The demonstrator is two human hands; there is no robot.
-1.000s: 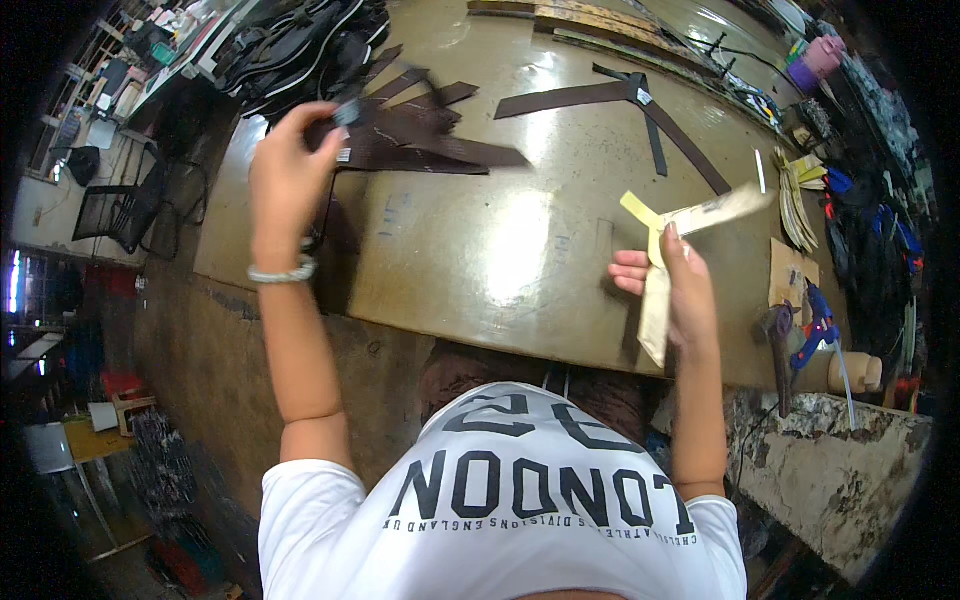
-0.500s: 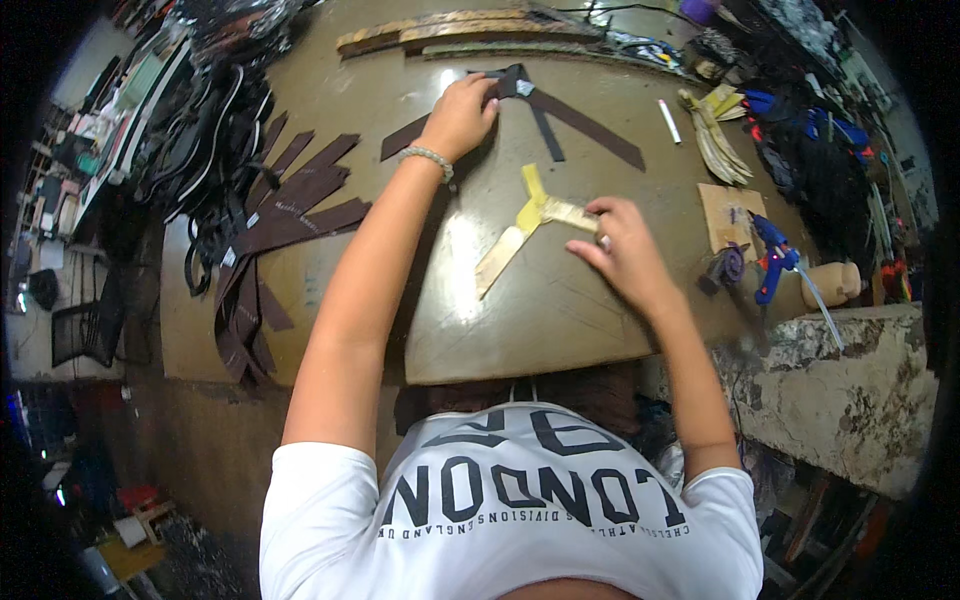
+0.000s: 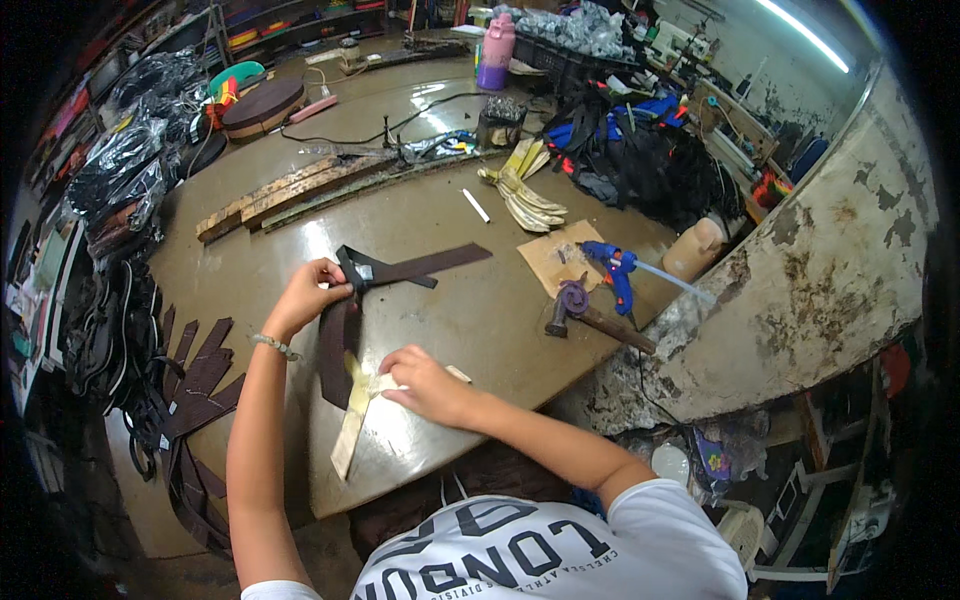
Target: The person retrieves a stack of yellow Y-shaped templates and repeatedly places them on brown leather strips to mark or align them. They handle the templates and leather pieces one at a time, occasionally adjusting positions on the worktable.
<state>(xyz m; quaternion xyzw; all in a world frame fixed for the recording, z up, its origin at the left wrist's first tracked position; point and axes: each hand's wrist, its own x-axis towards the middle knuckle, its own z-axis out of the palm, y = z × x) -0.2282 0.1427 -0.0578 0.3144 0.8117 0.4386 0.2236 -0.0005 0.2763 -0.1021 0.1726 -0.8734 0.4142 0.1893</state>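
My left hand (image 3: 308,294) grips a dark brown strap assembly (image 3: 400,270) at the point where its two long strips cross; one strip runs right, the other (image 3: 334,350) hangs down toward me. My right hand (image 3: 425,384) presses flat on a pale yellow strap piece (image 3: 352,425) lying on the brown worktable (image 3: 500,320), just below the brown strip. Its fingers cover the place where the yellow strips meet.
Several dark brown cut strips (image 3: 195,385) fan out at the table's left edge. A blue glue gun (image 3: 615,270) on cardboard and a hammer (image 3: 590,315) lie to the right. Yellow strap pieces (image 3: 520,190), wooden slats (image 3: 290,195), a pink bottle (image 3: 496,50) and bags stand farther back.
My left hand has pulled the brown strap assembly nearer to me. My right hand has laid the yellow piece flat just below it and presses on it.
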